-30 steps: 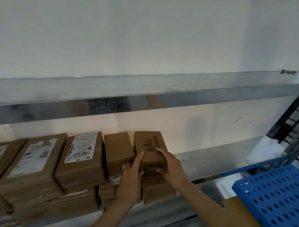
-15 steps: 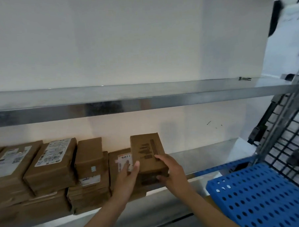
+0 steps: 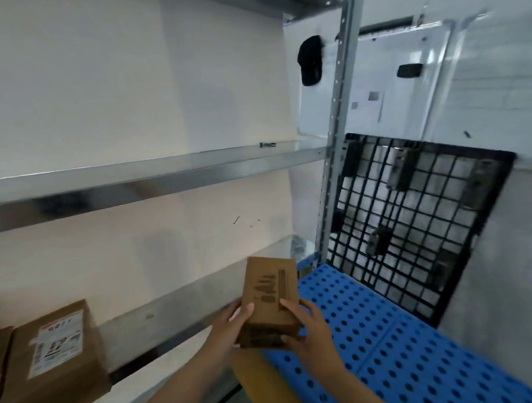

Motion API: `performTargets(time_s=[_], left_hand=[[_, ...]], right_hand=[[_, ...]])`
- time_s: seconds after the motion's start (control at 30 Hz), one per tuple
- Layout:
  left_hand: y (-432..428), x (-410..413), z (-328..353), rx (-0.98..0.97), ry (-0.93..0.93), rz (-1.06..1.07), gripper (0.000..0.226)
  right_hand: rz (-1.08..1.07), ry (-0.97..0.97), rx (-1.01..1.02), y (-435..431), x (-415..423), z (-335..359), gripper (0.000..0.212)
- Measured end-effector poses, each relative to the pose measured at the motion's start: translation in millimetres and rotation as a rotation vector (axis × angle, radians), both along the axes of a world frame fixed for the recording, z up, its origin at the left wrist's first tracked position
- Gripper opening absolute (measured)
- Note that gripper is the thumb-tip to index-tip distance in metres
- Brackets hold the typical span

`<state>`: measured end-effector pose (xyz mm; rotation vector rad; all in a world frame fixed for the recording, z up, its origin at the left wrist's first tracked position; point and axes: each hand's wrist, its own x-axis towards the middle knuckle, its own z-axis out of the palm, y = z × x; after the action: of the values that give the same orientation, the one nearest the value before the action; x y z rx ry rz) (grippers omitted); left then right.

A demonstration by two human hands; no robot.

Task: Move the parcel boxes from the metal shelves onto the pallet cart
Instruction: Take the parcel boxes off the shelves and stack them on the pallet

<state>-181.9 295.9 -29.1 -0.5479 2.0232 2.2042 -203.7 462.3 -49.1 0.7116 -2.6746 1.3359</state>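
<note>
A small brown parcel box (image 3: 270, 295) with dark printed marks is held in the air between both hands, off the shelf. My left hand (image 3: 230, 327) grips its left side and my right hand (image 3: 306, 324) grips its right side and near end. It hangs over the near left edge of the blue perforated pallet cart deck (image 3: 386, 333). More parcel boxes (image 3: 55, 353) with white labels stay stacked on the lower metal shelf (image 3: 160, 312) at the far left.
The upper metal shelf (image 3: 154, 175) carries only a small dark item. A steel upright post (image 3: 335, 137) stands between shelf and cart. A black wire grid panel (image 3: 412, 219) leans against the wall behind the cart. A tan box (image 3: 260, 381) sits below my hands.
Both hands lifted the box off the stack and carried it right, toward the blue cart. The view swung right, so most of the stacked parcels left the frame.
</note>
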Motion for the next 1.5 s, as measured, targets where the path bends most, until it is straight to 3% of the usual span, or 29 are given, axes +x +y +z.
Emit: performTargets(time_s=[0.13, 0.37, 0.5, 0.67, 0.8, 0.97, 1.13, 1.5], left_hand=[[46.5, -36.1, -16.5, -0.017, -0.060, -0.121, 0.047], [107.6, -100.2, -39.6, -0.022, -0.174, -0.372, 0.041], [118.8, -152.8, -54.6, -0.033, -0.214, -0.445, 0.045], [121.3, -231.6, -70.9, 0.023, -0.249, -0.542, 0.038], [106.9, -295.1, -88.6, -0.114, -0.156, -0.651, 0.048], [104.3, -347.3, -101.7, -0.192, -0.128, -0.722, 0.022], [100.1, -390.9, -133.1, -0.274, -0.144, -0.744, 0.046], [100.1, -410.9, -154.5, -0.493, -0.068, -0.796, 0.049]], right_hand=[[-0.105, -0.129, 0.005, 59.6, -1.8, -10.4, 0.071], [-0.304, -0.304, -0.114, 121.4, -25.9, -28.2, 0.099], [-0.425, -0.447, -0.187, 135.9, -63.3, -36.6, 0.084], [-0.536, -0.519, -0.197, 126.7, -128.1, -44.4, 0.081], [-0.563, -0.514, -0.118, 107.1, -184.8, -52.3, 0.085], [-0.601, -0.544, -0.038, 84.8, -238.4, -67.3, 0.081], [-0.648, -0.584, -0.088, 76.1, -270.3, -79.1, 0.077], [-0.635, -0.618, 0.031, 76.3, -288.0, -97.1, 0.083]])
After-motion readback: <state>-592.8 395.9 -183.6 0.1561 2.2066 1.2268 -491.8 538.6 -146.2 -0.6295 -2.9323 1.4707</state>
